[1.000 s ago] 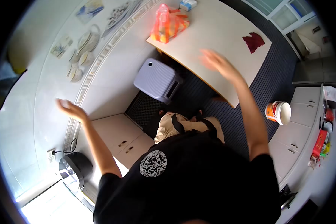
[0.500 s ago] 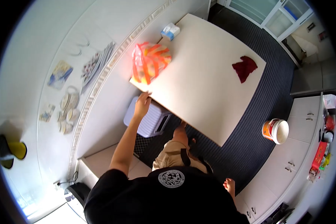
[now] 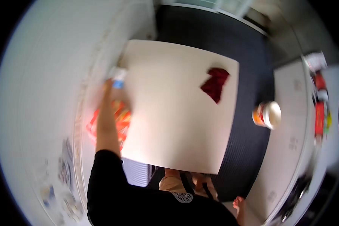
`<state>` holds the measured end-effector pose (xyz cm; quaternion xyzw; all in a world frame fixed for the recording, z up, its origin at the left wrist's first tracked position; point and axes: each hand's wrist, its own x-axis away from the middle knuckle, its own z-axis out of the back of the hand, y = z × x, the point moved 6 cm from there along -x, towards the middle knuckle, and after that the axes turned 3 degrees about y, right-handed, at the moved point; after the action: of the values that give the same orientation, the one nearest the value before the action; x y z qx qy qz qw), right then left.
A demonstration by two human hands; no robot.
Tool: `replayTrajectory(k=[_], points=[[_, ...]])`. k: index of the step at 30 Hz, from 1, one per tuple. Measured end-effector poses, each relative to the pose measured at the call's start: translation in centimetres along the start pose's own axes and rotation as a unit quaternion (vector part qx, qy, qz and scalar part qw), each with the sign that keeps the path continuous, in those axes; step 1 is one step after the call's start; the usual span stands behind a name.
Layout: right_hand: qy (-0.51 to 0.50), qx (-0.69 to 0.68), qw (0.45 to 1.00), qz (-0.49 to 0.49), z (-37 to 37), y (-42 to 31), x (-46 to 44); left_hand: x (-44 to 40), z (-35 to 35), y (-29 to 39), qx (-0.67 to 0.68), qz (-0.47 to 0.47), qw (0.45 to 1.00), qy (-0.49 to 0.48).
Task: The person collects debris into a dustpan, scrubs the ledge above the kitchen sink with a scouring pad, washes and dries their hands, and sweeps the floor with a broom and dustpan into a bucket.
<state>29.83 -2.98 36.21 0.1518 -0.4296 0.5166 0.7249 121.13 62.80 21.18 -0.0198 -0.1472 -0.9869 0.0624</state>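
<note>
My left hand (image 3: 108, 85) is stretched over the far left edge of the pale table (image 3: 173, 105), at the white and blue packet (image 3: 119, 77). Its fingers are blurred, and whether they grip the packet does not show. Beneath my left forearm lies an orange-striped plastic bag (image 3: 122, 122) with things inside. A dark red cloth (image 3: 216, 84) lies crumpled at the right part of the table. Low at the right, beside my body, my right hand (image 3: 238, 203) hangs with its fingers curled, touching nothing visible.
A grey-lilac stool (image 3: 136, 172) stands partly under the table's near left corner. On the dark floor to the right is a white and orange bucket (image 3: 269, 115), near the cabinets (image 3: 284, 143). The tiled wall (image 3: 45, 94) runs along the left.
My view has turned and come closer over the table. My left hand has moved from the near table edge, past the bag, to the packet. My right hand has dropped from above the table to my side.
</note>
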Motion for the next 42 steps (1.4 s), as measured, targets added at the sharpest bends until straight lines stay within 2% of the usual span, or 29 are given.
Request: replayTrajectory(k=[2,3,4,5,6,7,9,12,13,14,15,16,17,18,19,20,21,24,26,27,29,30,31,33,35,37,39,41,42], points=[[-0.001,-0.020,1.000,0.001,-0.8,0.8,1.9,-0.2,2.8,1.1,0.163,0.009,0.985,0.054],[-0.060,-0.018,0.998,0.018,-0.8,3.7,-0.6,0.0,4.9,2.1,0.288,0.009,0.953,0.089],[-0.006,0.015,0.999,0.044,-1.4,2.5,0.5,0.9,7.0,3.4,0.390,-0.002,0.913,0.121],[-0.054,-0.045,0.998,-0.002,-1.6,4.7,-2.1,2.5,10.4,5.1,0.412,-0.030,0.898,0.153],[-0.004,0.053,0.990,0.134,-1.6,4.2,-2.8,6.9,15.5,10.5,0.399,-0.085,0.892,0.195],[0.040,0.180,0.959,0.214,-1.6,1.8,-2.4,12.1,19.9,15.8,0.340,-0.035,0.912,0.226],[0.076,0.256,0.900,0.343,-2.5,-4.9,-0.7,19.7,24.1,23.1,0.335,-0.103,0.905,0.242],[0.064,0.166,0.854,0.489,-4.5,-16.3,2.1,29.1,23.0,32.2,0.439,-0.206,0.871,0.078],[0.011,0.110,0.881,0.459,-5.0,-20.0,3.2,33.6,22.1,36.4,0.482,-0.265,0.835,0.012],[-0.097,-0.021,0.913,0.395,-6.4,-22.5,3.4,38.1,20.4,40.8,0.459,-0.234,0.853,-0.078],[-0.260,-0.196,0.891,0.318,-7.8,-24.3,3.6,43.2,18.5,45.4,0.456,-0.231,0.842,-0.174],[-0.356,-0.259,0.835,0.331,-8.0,-26.9,5.7,48.5,16.5,49.6,0.378,-0.268,0.851,-0.247],[-0.425,-0.367,0.794,0.232,-8.6,-28.2,6.8,53.7,14.5,53.6,0.349,-0.391,0.817,-0.242],[-0.522,-0.460,0.706,0.128,-9.0,-28.4,7.1,59.4,14.4,58.0,0.313,-0.443,0.788,-0.291],[-0.729,-0.526,0.436,0.039,-8.7,-28.1,6.3,63.8,12.2,60.4,0.298,-0.452,0.749,-0.383],[-0.634,-0.532,0.560,0.033,-6.3,-27.8,5.1,67.8,12.1,63.0,0.234,-0.523,0.723,-0.387],[-0.523,-0.530,0.668,0.020,-3.4,-27.1,4.2,70.1,12.0,65.0,0.214,-0.500,0.710,-0.447],[-0.417,-0.620,0.659,0.081,6.8,-26.2,-0.9,73.8,14.6,71.0,0.202,-0.525,0.665,-0.491],[-0.235,-0.565,0.766,0.198,14.4,-25.9,-3.1,74.6,15.5,74.8,0.282,-0.486,0.633,-0.532],[-0.160,-0.514,0.791,0.291,16.8,-25.6,-4.6,74.8,16.7,77.2,0.373,-0.491,0.608,-0.501],[-0.104,-0.376,0.871,0.299,18.7,-25.3,-4.8,74.5,19.3,81.6,0.548,-0.449,0.599,-0.373],[-0.169,-0.427,0.810,0.366,18.4,-26.4,-3.3,74.0,20.1,83.4,0.611,-0.438,0.594,-0.287],[-0.150,-0.300,0.869,0.364,18.7,-27.5,-0.7,73.4,20.7,85.0,0.668,-0.420,0.582,-0.199],[-0.245,-0.287,0.863,0.336,14.4,-27.5,1.3,73.1,21.4,88.5,0.714,-0.440,0.541,-0.060],[-0.434,-0.500,0.671,0.332,13.4,-30.9,7.1,74.2,21.4,92.2,0.655,-0.457,0.599,-0.059],[-0.484,-0.487,0.666,0.291,13.9,-32.9,4.8,73.4,21.1,93.6,0.633,-0.475,0.611,0.021],[-0.398,-0.305,0.810,0.305,19.1,-35.3,5.0,71.6,19.0,94.0,0.608,-0.494,0.611,0.113],[-0.324,-0.295,0.840,0.320,21.0,-37.7,2.6,70.5,18.2,94.5,0.588,-0.500,0.623,0.128],[-0.300,-0.381,0.807,0.338,20.2,-38.9,-0.8,69.7,17.9,94.3,0.570,-0.517,0.619,0.153]])
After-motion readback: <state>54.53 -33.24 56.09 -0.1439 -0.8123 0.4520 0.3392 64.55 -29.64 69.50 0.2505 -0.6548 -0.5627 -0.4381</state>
